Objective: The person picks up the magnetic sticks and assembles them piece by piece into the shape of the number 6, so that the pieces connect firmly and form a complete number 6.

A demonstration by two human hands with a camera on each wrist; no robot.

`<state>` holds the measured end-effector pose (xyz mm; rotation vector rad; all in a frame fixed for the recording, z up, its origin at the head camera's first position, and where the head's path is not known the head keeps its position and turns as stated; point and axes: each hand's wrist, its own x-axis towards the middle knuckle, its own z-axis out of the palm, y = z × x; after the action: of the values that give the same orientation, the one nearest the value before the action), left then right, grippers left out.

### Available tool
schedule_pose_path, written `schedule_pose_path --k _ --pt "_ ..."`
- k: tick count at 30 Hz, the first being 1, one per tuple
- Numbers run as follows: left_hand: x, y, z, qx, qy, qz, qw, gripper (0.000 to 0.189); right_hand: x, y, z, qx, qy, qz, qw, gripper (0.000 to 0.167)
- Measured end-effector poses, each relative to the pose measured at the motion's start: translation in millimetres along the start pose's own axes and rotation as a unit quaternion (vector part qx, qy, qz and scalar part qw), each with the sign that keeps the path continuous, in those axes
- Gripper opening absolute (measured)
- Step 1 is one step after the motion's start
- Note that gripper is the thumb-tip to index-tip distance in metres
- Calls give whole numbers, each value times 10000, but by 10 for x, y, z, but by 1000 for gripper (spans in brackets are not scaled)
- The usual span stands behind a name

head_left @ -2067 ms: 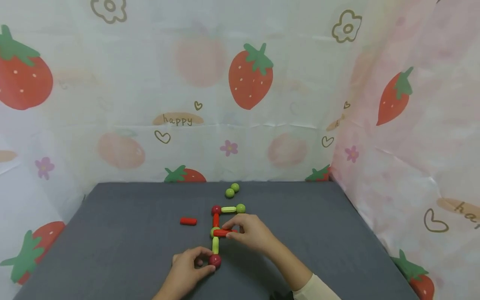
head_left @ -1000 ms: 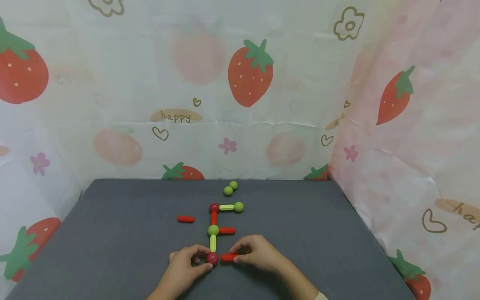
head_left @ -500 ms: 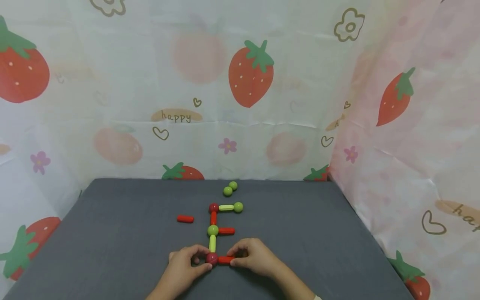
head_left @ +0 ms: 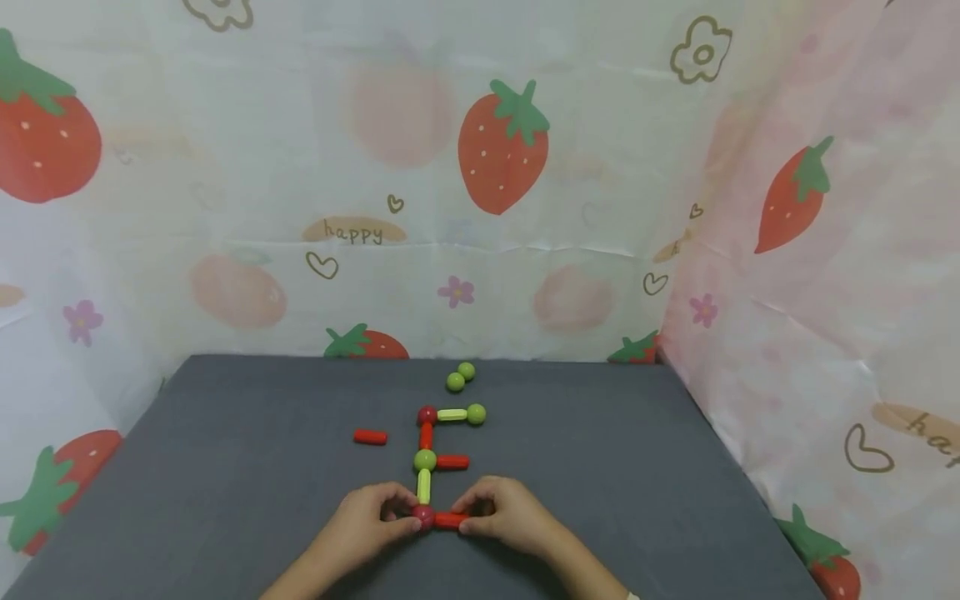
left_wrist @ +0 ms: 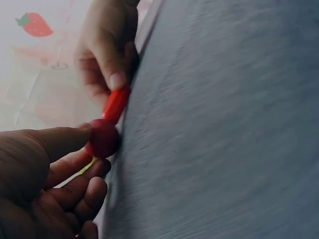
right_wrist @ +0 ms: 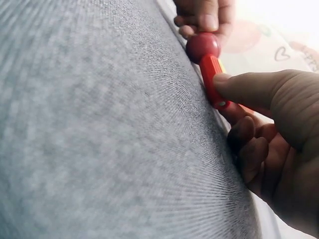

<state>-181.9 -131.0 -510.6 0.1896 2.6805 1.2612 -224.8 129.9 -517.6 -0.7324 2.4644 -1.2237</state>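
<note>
My left hand (head_left: 369,518) pinches a dark red ball (left_wrist: 103,139) between thumb and fingers at the near end of a rod-and-ball figure. With thumb and forefinger, my right hand (head_left: 510,515) grips a red rod (right_wrist: 213,79), whose end touches that ball. From the ball a yellow-green rod (head_left: 424,487) runs away to a green ball (head_left: 425,460), which has another red rod (head_left: 453,462) pointing right. Beyond it, a further red rod (head_left: 426,435) leads to a red ball (head_left: 427,415); a pale yellow rod (head_left: 452,415) joins that to a green end ball (head_left: 476,414).
A loose red rod (head_left: 371,437) lies left of the figure. Two loose green balls (head_left: 455,382) sit close together near the back edge of the dark grey table (head_left: 247,467). A strawberry-print cloth (head_left: 360,167) hangs behind and along the sides.
My right hand let go of the middle red rod at the green ball. It then brought another red rod leftward against the near red ball, which my left hand keeps holding.
</note>
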Motion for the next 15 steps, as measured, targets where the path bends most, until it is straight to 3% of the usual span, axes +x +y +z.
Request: schedule_pose_path --k 4,9,15 --pt "109 95 -118 118 -82 391 9991 20 -6 1 -5 -66 42 -87 9999 18" --pt "315 281 -221 676 132 762 9947 17 1 14 -4 -71 42 -57 10000 17" --pt "564 425 -219 1077 178 1041 9886 19 -3 24 0 -29 -2 36 10000 18"
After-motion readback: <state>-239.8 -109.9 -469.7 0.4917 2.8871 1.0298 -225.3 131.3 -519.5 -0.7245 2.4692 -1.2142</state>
